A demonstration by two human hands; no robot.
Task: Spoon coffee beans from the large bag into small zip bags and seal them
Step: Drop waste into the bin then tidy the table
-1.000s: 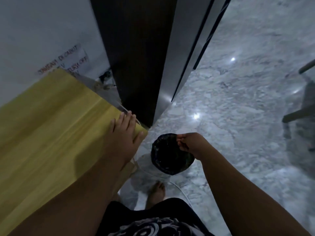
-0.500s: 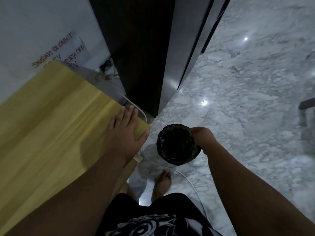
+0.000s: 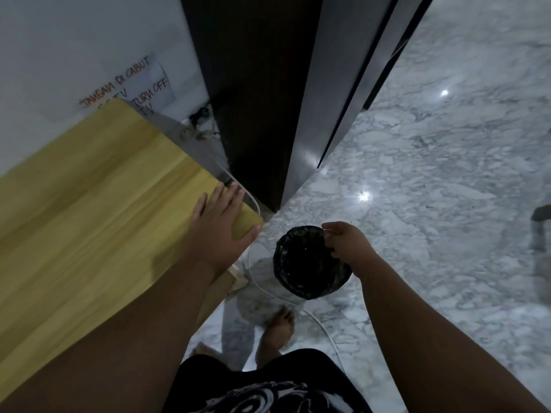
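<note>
No coffee bag, zip bag or spoon is in view. My left hand (image 3: 220, 225) lies flat, fingers straight, on the corner of a yellow wooden table (image 3: 89, 204). My right hand (image 3: 346, 242) hangs over the far right rim of a small round bin with a black liner (image 3: 304, 269) that stands on the floor. Its fingers are loosely curled and I see nothing held in them. The inside of the bin is dark and its contents cannot be made out.
A tall dark cabinet (image 3: 253, 99) rises just beyond the table corner. A white cable (image 3: 322, 323) runs across the marble floor (image 3: 432, 204) past the bin and my bare foot (image 3: 280, 326). A handwritten paper note (image 3: 134, 84) is on the wall. A chair leg (image 3: 541, 213) shows at the right edge.
My right hand, clenched at the bin's rim a second ago, has loosened its fingers above the rim. The view has shifted slightly. My left hand stays on the table corner.
</note>
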